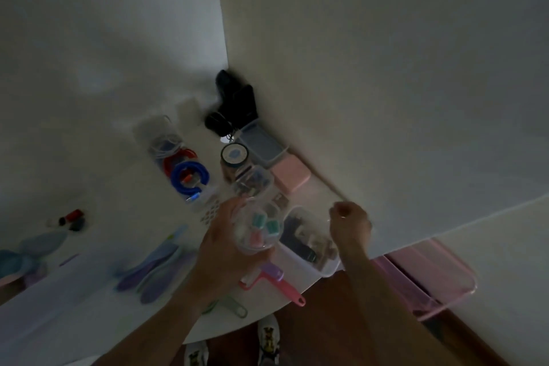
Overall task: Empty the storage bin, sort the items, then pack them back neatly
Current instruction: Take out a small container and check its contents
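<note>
Well to the left of the holding hand lie blurred combs (154, 270) on the white table (89, 306). The left hand (225, 249) grips a clear round container (258, 229) with small teal and pink pieces inside. Just right of it stands a clear bin (312, 242) of dark items, and above its far edge the right hand (350, 224) is curled; whether it pinches something I cannot tell.

1. Left hand (221, 249) gripping a clear round tub (258, 229) of teal and pink pieces above the white table (89, 291).
2. Right hand (350, 224) curled, apparently pinching something thin and clear.
3. Pink roller (274, 279) lying just below the tub.
4. Blue cable coil (190, 178) farther back.
</note>
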`<state>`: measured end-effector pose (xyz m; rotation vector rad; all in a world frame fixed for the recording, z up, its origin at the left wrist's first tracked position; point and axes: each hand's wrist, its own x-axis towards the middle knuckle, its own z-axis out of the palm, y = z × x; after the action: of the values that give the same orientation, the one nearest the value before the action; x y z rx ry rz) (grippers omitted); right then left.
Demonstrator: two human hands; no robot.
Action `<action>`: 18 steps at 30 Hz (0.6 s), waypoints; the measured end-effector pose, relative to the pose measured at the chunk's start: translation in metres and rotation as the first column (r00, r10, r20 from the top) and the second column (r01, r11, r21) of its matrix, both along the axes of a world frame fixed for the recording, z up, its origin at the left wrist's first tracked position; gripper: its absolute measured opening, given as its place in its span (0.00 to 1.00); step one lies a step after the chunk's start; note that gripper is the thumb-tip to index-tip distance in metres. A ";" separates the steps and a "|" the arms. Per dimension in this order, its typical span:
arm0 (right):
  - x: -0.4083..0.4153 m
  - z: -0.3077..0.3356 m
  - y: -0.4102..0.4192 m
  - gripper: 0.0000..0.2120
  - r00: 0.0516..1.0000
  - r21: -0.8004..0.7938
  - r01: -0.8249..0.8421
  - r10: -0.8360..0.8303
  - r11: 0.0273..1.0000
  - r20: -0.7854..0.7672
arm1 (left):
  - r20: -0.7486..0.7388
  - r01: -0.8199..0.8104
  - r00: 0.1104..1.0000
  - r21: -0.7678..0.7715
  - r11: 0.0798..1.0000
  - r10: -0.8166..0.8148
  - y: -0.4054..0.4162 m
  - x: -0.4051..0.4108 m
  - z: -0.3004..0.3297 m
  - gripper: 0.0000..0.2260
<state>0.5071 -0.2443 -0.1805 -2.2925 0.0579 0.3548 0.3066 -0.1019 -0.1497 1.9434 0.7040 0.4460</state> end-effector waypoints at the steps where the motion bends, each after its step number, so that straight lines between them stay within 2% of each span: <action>1: 0.021 -0.016 -0.005 0.10 0.999 -0.104 0.007 -0.010 0.995 -0.037 | -0.019 -0.002 1.000 0.009 1.000 0.003 -0.002 0.008 -0.005 0.41; 4: 0.064 -0.054 -0.002 0.14 0.990 -0.324 -0.064 0.019 0.944 -0.141 | -0.035 -0.004 0.999 0.012 1.000 0.004 -0.006 0.033 -0.016 0.42; 6: 0.076 -0.068 0.008 0.20 0.984 -0.373 -0.090 0.024 0.923 -0.178 | -0.032 0.009 0.999 0.022 1.000 -0.009 -0.007 0.047 -0.024 0.42; 10: 0.087 -0.082 0.027 0.16 0.979 -0.417 -0.125 0.044 0.900 -0.200 | -0.045 0.022 0.999 0.027 0.999 -0.021 -0.007 0.060 -0.035 0.43; 12: 0.087 -0.075 0.033 0.17 0.982 -0.383 -0.088 0.016 0.920 -0.187 | -0.053 0.011 0.999 0.047 0.999 -0.009 -0.008 0.059 -0.035 0.43; 15: 0.082 -0.043 0.039 0.14 0.998 -0.253 -0.055 0.044 0.966 -0.048 | -0.062 -0.017 0.998 0.042 0.999 0.020 -0.007 0.054 -0.028 0.43; 18: 0.056 0.007 0.040 0.08 0.961 0.043 -0.240 0.231 0.970 0.149 | -0.060 0.000 0.998 0.023 1.000 0.002 -0.001 0.045 -0.021 0.44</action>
<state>0.5626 -0.2045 -0.1738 -2.2622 -0.2976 0.3079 0.3519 -0.1025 -0.1704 1.9848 0.7412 0.3990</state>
